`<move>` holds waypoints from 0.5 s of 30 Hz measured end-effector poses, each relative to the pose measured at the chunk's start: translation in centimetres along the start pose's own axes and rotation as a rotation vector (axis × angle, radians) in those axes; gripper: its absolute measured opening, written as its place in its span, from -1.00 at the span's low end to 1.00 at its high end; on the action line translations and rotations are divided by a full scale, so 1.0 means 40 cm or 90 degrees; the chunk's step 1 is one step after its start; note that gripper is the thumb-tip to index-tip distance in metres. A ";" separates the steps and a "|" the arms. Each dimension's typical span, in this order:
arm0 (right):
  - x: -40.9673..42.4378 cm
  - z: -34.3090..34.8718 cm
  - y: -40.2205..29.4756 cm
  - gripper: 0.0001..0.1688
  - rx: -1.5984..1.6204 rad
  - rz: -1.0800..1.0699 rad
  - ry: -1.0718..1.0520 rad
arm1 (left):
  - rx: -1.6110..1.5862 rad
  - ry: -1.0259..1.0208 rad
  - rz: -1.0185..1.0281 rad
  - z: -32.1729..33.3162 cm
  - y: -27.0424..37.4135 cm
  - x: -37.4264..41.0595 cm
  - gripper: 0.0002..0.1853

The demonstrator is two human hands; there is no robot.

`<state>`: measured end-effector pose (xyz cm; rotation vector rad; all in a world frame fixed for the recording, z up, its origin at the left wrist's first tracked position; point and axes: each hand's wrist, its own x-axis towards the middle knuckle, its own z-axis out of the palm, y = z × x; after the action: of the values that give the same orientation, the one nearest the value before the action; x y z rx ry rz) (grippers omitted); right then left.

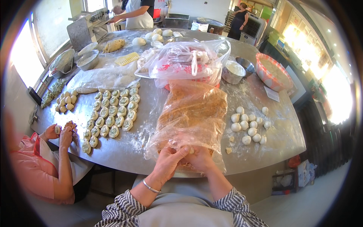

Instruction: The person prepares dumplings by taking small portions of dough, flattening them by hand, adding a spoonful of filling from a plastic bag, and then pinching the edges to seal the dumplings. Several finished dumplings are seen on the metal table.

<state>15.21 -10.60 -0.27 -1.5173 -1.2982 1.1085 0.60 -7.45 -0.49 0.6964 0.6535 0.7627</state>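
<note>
My left hand (170,159) and my right hand (200,159) meet at the near edge of a clear plastic bag (192,113) full of brown crumbly filling. Between them shows a small pale piece of dough (192,150), pinched by the fingers; its underside is hidden. White dough balls (244,125) lie in a loose group to the right, with small dough scraps (229,150) beside them. On the left stand rows of round dough pieces with green filling (110,120).
A co-worker (42,170) sits at the left, holding a dough piece. Behind the filling lies a tied plastic bag (190,62). A metal bowl of flour (233,72) and a red checkered basin (273,72) stand back right. Another person (139,14) works beside a dough machine (88,28).
</note>
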 end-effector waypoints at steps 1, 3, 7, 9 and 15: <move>0.002 0.009 0.030 -0.74 0.064 -0.033 0.051 | -0.092 -0.016 -0.026 -0.004 -0.002 0.000 -0.65; 0.020 0.011 0.068 -0.67 0.063 -0.010 0.109 | -0.279 -0.044 -0.077 -0.021 -0.010 -0.002 -0.65; 0.007 0.018 0.076 -0.63 0.117 0.021 0.159 | -0.169 -0.053 -0.052 -0.022 -0.024 0.007 -0.67; -0.012 0.016 0.032 -0.65 0.378 0.030 0.119 | -0.144 -0.035 -0.016 -0.034 -0.035 0.012 -0.68; -0.002 0.003 0.036 -0.60 0.060 -0.122 0.151 | -0.119 -0.007 -0.040 -0.001 -0.015 -0.005 -0.68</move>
<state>15.47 -10.87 -1.68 -1.3774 -1.1831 0.8279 0.70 -7.93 -0.91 0.5069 0.5836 0.7503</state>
